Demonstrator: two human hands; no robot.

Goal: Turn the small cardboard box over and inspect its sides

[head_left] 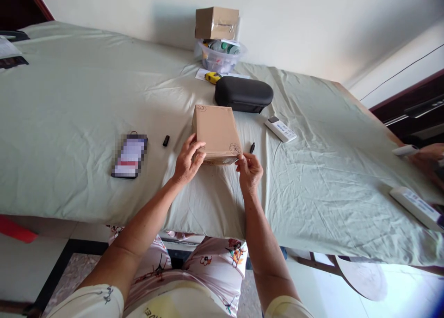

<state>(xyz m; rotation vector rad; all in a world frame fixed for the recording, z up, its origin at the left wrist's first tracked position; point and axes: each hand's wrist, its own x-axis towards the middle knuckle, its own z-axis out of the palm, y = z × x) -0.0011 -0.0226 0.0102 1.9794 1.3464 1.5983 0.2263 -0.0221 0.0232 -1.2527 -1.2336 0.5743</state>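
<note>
A closed brown cardboard box (217, 128) with dark curly scribbles at two corners lies on the cloth in front of me. My left hand (189, 161) grips its near left corner, fingertips on the top edge and thumb at the front face. At the near right corner, my right hand (249, 170) has thumb and forefinger pinched against the edge, the other fingers curled in. Whether tape is between those fingertips is too small to tell. A black pen (252, 147) lies just beyond the right hand, and a small black cap-like piece (166, 141) lies left of the box.
A phone (129, 156) lies to the left on the green cloth (79, 105). Behind the box are a black case (243, 92), a yellow tape measure (212, 77) and a plastic basket (222, 61) under another carton (217, 23). Rightward are a white pack (280, 129) and another person's hand (430, 158).
</note>
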